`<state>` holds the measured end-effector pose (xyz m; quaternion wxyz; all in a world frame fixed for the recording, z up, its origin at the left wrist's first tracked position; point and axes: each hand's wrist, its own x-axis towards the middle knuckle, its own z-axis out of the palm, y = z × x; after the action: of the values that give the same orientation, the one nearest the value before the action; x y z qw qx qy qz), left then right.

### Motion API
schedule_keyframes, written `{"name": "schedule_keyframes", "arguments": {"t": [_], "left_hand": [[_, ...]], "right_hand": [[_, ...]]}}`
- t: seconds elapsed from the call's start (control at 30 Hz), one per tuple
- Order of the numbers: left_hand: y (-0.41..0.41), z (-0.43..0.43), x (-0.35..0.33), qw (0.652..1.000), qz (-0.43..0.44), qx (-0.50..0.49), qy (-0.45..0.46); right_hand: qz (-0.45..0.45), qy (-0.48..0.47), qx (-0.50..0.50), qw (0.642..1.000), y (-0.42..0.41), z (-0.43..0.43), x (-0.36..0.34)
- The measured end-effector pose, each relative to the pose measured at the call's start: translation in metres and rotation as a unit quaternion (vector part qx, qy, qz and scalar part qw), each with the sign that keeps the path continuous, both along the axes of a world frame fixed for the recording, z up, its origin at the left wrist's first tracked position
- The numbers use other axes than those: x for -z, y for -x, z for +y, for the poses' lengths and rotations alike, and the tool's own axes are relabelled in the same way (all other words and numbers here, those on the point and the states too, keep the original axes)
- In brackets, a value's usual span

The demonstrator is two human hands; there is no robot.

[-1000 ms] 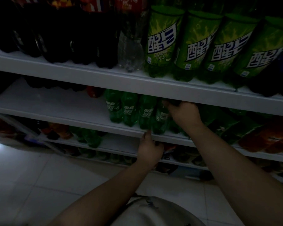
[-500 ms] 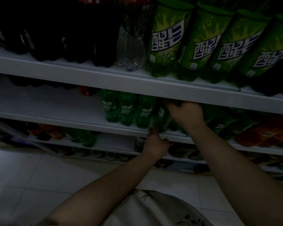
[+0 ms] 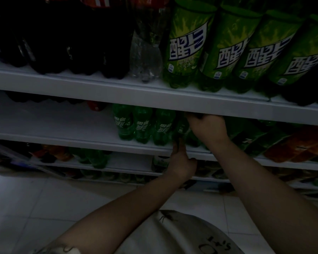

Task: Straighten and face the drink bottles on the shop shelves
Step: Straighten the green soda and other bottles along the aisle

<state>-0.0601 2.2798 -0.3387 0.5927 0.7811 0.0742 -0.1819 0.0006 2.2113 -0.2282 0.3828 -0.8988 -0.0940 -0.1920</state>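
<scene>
Dim shop shelving: small green bottles (image 3: pixel 142 125) line the middle shelf (image 3: pixel 72 139). Your left hand (image 3: pixel 182 162) touches the fourth bottle (image 3: pixel 181 127) at its base with raised fingers; your right hand (image 3: pixel 207 129) curls beside it, grip hidden.

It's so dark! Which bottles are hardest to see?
Head view: dim all over; dark bottles top left nearly vanish; labels on big green bottles read clearly; right hand, gripping a small green bottle, sits in the upper shelf's shadow.
</scene>
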Motion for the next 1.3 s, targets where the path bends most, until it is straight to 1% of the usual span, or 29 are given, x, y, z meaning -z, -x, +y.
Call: {"name": "schedule_keyframes", "arguments": {"t": [0.1,0.17,0.27,0.33,0.4,0.5,0.6,0.63,0.7,0.77,0.8,0.87,0.93,1.0,1.03,1.07,1.1,1.13,1.2,1.23,1.3], "left_hand": [[-0.001,-0.001,0.001,1.000,0.009,-0.006,-0.007],[0.001,-0.002,0.001,1.000,0.005,-0.008,-0.012],[0.004,-0.001,0.001,1.000,0.001,-0.017,0.005],[0.005,0.002,0.001,1.000,-0.003,-0.024,0.006],[0.006,0.005,0.000,0.999,-0.004,-0.029,0.013],[0.005,0.009,-0.003,0.999,-0.006,-0.025,0.019],[0.008,0.012,-0.005,1.000,-0.009,-0.021,0.018],[0.008,0.012,-0.004,1.000,-0.010,-0.019,0.014],[0.009,0.014,-0.001,1.000,-0.013,-0.011,0.012],[0.008,0.016,0.000,1.000,-0.004,-0.008,0.029],[0.008,0.016,0.001,0.999,0.006,-0.009,0.044],[0.007,0.015,0.002,0.998,0.023,-0.011,0.059],[0.007,0.014,0.003,0.998,0.032,-0.015,0.058],[0.005,0.013,0.003,0.998,0.035,-0.015,0.049],[0.005,0.013,0.002,0.998,0.037,-0.015,0.044],[0.006,0.012,0.000,0.998,0.037,-0.019,0.037],[0.007,0.012,-0.002,0.999,0.036,-0.025,0.030],[0.009,0.012,-0.002,0.998,0.034,-0.037,0.027],[0.011,0.012,-0.001,0.997,0.026,-0.065,0.036],[0.012,0.011,-0.001,0.997,0.027,-0.063,0.034],[0.012,0.008,-0.001,0.999,0.028,-0.027,0.021]], "right_hand": [[-0.002,0.074,0.013,0.997,-0.003,-0.004,0.002],[-0.002,0.082,0.019,0.996,-0.003,-0.002,0.003],[0.016,0.045,0.020,0.999,-0.001,0.003,0.002],[0.012,0.016,0.037,0.999,0.000,0.005,0.001],[0.012,0.010,0.040,0.999,0.002,0.006,0.000],[0.023,0.027,0.032,0.999,0.001,0.005,0.000],[0.042,-0.024,0.007,0.999,0.011,-0.002,0.000],[0.020,-0.030,0.015,0.999,0.020,-0.007,0.003],[-0.052,-0.022,0.075,0.996,0.039,-0.022,0.013],[-0.077,-0.011,0.148,0.986,0.052,-0.035,0.018],[-0.072,-0.001,0.163,0.984,0.053,-0.040,0.020],[-0.050,0.013,0.157,0.986,0.046,-0.045,0.019],[0.005,-0.004,0.135,0.991,0.033,-0.047,0.016],[0.099,-0.071,0.099,0.988,0.019,-0.048,0.009],[0.137,-0.125,0.078,0.979,0.015,-0.047,0.004],[0.154,-0.183,0.058,0.969,0.011,-0.047,0.000],[0.150,-0.216,0.050,0.964,0.009,-0.047,-0.004],[0.144,-0.223,0.049,0.963,0.007,-0.047,-0.006],[0.146,-0.197,0.072,0.967,0.006,-0.050,-0.006],[0.150,-0.188,0.088,0.967,0.006,-0.051,-0.006],[0.136,-0.212,0.083,0.964,0.007,-0.052,-0.007]]}}
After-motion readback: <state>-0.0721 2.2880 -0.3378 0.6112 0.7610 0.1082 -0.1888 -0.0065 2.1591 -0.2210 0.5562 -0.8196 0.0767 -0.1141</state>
